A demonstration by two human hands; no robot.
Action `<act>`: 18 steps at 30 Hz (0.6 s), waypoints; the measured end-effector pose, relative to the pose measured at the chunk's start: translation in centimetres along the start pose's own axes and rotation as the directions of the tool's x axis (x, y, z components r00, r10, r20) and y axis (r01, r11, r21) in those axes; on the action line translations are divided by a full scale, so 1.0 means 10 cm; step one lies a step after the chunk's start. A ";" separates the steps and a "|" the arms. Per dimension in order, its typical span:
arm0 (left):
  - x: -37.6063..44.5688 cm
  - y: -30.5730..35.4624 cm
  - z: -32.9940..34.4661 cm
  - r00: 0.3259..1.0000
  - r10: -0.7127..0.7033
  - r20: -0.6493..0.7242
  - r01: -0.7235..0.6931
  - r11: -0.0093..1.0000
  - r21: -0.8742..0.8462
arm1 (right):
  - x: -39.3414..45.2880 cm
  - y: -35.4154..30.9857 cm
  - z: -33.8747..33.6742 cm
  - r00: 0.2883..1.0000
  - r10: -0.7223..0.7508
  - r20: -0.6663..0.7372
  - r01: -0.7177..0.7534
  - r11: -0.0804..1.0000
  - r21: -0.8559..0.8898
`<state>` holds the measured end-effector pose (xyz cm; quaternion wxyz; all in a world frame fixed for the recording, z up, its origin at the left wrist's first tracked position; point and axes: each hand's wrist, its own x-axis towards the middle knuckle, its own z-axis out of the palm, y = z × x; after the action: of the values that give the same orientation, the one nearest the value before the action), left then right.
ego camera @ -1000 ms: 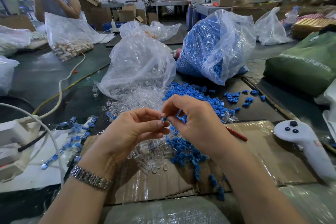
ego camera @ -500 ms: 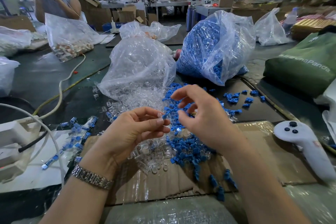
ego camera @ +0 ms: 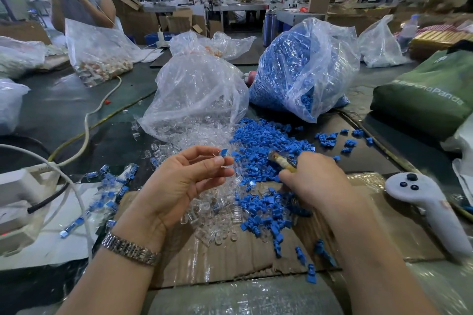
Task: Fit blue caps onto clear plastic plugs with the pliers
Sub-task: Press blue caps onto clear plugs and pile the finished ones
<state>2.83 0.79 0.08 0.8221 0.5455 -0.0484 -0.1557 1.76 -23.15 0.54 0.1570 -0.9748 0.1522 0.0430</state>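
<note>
Pinching a clear plug (ego camera: 222, 161) with its blue cap (ego camera: 223, 154), the left hand (ego camera: 184, 181) holds it at fingertips. At three o'clock, the right hand (ego camera: 309, 181) grips the pliers (ego camera: 281, 161). The piece looks light, stiff and slippery; squeeze only on the cap.

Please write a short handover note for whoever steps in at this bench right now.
Left hand: pinches a clear plug with a blue cap sitting on it, held above the piles.
Right hand: grips the pliers by the handle, low over the loose blue caps; their tips are hidden.
Stock: loose clear plugs on the cardboard, with the supply bag of plugs and the bag of caps behind.
Done: capped pieces lie at the left.
Left: probably press this cap home with the pliers, set it aside, repeat.
</note>
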 end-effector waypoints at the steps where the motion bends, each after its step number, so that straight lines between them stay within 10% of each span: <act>1: 0.00 0.00 0.00 1.000 0.010 -0.007 -0.010 1.000 -0.012 | 0.01 0.01 -0.01 1.000 -0.010 -0.002 0.011 0.999 0.051; 7: 0.03 0.00 -0.02 0.995 0.057 -0.077 -0.064 0.993 -0.102 | -0.10 -0.01 -0.22 0.976 -0.177 0.128 0.041 0.724 0.689; 10: 0.03 0.00 -0.04 0.989 0.094 -0.111 -0.107 0.988 -0.113 | -0.20 -0.06 -0.23 0.839 -0.416 0.350 -0.079 0.544 0.835; 18: 0.02 0.00 0.00 0.988 0.145 -0.050 -0.144 0.989 0.025 | -0.37 -0.18 -0.15 0.714 -0.577 0.397 0.115 0.655 0.747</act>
<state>3.00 0.73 0.10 0.8264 0.5531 -0.0681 -0.0808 -1.15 -20.96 2.97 0.5441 -0.7908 -0.1030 0.2609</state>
